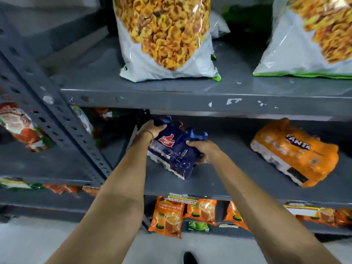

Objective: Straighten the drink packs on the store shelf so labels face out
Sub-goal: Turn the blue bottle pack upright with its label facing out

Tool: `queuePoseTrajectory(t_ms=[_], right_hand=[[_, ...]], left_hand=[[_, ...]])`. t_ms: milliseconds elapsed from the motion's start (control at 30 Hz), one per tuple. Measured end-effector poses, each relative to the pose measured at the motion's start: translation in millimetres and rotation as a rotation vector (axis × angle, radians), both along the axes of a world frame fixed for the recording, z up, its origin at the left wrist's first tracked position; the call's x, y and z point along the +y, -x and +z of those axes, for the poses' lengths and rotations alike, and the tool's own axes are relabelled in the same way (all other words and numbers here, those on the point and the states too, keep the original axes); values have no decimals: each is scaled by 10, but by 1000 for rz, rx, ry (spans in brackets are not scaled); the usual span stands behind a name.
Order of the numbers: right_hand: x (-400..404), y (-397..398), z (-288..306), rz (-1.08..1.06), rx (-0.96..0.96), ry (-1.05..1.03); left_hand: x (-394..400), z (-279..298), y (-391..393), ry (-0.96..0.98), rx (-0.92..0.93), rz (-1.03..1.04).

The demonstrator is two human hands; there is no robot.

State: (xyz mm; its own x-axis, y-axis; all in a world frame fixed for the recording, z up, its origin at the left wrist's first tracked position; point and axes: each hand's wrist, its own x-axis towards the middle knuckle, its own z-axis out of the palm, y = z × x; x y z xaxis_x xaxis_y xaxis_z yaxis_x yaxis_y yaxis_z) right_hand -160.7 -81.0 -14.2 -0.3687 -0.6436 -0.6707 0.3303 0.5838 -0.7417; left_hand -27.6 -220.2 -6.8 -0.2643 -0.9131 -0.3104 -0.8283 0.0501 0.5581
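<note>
A dark blue drink pack (174,152) with a red thumbs-up logo lies tilted on the middle shelf (219,183), its logo turned up and left. My left hand (152,129) grips its far left top corner. My right hand (202,150) holds its right side, fingers curled around the wrapping. An orange Fanta drink pack (295,155) lies askew to the right on the same shelf, label up, apart from both hands.
Two big bags of yellow snacks (167,39) (314,40) stand on the shelf above. Orange tea packets (167,216) hang along the shelf below. A perforated grey upright (57,119) runs left of the blue pack, with snack bags (21,128) beyond it.
</note>
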Motion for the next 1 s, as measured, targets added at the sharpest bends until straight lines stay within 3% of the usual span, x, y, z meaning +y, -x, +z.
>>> queuePoseTrajectory(t_ms=[100, 200, 333, 533, 867, 933, 1000], right_hand=[[16, -16, -2, -31, 21, 35], [84, -82, 2, -58, 120, 67], [194, -160, 63, -44, 390, 136], [684, -250, 71, -11, 705, 285], [1138, -201, -257, 123, 826, 265], [1152, -168, -197, 145, 731, 268], [1167, -173, -87, -49, 612, 301]], left_hand=[[-43, -55, -80, 27, -59, 32], [13, -73, -167, 48, 42, 77], [270, -104, -347, 118, 248, 127], [908, -115, -626, 256, 321, -12], [1438, -580, -873, 277, 373, -32], [1417, -468, -870, 251, 509, 36], [1327, -288, -758, 179, 749, 234]])
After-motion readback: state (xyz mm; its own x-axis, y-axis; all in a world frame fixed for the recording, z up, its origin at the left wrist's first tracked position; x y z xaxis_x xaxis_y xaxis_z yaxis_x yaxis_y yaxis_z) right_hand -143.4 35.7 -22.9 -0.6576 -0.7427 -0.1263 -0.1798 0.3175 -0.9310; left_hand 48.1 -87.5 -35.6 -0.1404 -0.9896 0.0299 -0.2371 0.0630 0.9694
